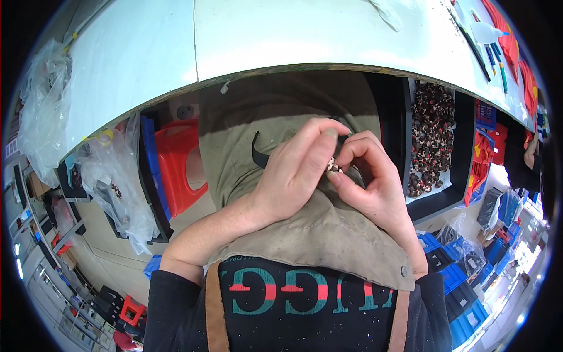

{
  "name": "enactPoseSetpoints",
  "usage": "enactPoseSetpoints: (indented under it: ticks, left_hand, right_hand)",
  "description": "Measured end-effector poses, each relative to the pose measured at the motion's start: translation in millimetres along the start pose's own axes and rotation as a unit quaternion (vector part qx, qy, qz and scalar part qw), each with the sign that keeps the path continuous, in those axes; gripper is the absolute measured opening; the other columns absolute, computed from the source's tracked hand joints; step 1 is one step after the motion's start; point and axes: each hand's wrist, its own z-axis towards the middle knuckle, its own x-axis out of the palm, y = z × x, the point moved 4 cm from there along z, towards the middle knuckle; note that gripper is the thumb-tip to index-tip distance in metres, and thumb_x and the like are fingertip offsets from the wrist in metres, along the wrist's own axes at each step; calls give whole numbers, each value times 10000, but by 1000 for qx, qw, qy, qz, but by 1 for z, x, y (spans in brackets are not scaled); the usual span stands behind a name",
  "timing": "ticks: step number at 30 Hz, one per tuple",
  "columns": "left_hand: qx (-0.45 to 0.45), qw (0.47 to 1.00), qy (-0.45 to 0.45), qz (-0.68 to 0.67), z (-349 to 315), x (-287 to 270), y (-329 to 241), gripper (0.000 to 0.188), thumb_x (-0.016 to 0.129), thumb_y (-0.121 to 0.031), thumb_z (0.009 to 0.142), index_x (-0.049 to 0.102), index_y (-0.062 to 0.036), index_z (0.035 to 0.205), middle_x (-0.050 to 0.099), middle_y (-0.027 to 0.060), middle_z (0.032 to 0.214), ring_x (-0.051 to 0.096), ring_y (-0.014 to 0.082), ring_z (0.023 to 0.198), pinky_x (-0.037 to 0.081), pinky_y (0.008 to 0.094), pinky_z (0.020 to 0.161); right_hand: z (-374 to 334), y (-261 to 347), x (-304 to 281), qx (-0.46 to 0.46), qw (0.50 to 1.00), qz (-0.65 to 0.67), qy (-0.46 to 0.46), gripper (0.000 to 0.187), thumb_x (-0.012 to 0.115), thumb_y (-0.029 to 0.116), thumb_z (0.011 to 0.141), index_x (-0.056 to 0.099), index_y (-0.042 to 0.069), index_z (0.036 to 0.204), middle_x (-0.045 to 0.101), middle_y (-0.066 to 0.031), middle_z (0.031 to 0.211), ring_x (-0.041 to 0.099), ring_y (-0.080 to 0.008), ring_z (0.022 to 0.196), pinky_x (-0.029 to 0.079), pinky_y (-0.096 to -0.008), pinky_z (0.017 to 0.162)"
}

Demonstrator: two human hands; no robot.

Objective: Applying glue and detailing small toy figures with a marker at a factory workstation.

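Above my lap, on the olive-brown apron, my two hands meet. Between them is a small white-and-dark piece, too small to name its kind. My right hand pinches it between thumb and forefinger. Bent over its other side, my left hand is closed, with its fingers pressed together against the piece and partly hidden. A black strip sticks out beside the left wrist; I cannot tell whether it is a strap or a handle. To the right, a black tray holds many similar small pieces in dark, white and red.
A white tabletop spans the far side, with pens at its right. Left of my lap stand a red stool and a crate with clear plastic bags. Blue bins stack at lower right. Another person is at far right.
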Motion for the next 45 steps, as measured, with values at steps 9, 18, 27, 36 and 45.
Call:
enactPoseSetpoints:
  ticks: [9, 18, 27, 36, 45]
  left_hand:
    - [-54, 996, 25, -64, -3, 6, 7, 267, 367, -223, 967, 486, -32, 1110, 513, 31, 782, 489, 94, 680, 420, 246, 628]
    - [-91, 987, 27, -130, -6, 9, 12, 281, 356, -233, 970, 466, -31, 1132, 498, 22, 837, 463, 75, 720, 409, 229, 659]
    - [-124, 975, 43, -180, -7, 9, 15, 280, 338, -230, 972, 452, -49, 1154, 433, -32, 710, 397, 39, 640, 355, 205, 582]
    - [-137, 962, 62, -227, -5, 9, 10, 296, 307, -209, 966, 421, -48, 1186, 449, -26, 716, 386, 30, 623, 332, 191, 556]
    - [-152, 959, 64, -229, -3, 10, 9, 311, 307, -222, 962, 416, -46, 1195, 449, -25, 721, 383, 29, 621, 324, 188, 549]
  right_hand:
    - [1, 7, -2, -122, 988, -76, -59, 190, 665, -13, 685, 533, 31, 815, 510, -48, 821, 520, -123, 721, 438, -239, 639]
    - [-3, -4, -2, -33, 999, -13, 39, 249, 644, 21, 726, 473, 26, 908, 449, -68, 928, 470, -130, 835, 400, -231, 764]
    - [-3, -1, -1, -37, 999, -9, 35, 242, 646, 35, 733, 475, 32, 904, 441, -66, 921, 461, -133, 838, 391, -231, 759]
    - [-2, 3, -1, -68, 997, -11, 29, 246, 650, 27, 728, 475, 30, 901, 447, -69, 908, 463, -146, 831, 395, -241, 762]
    - [-3, 2, -2, -81, 996, -12, 23, 236, 641, 13, 732, 473, 26, 897, 452, -68, 902, 469, -149, 832, 406, -249, 763]
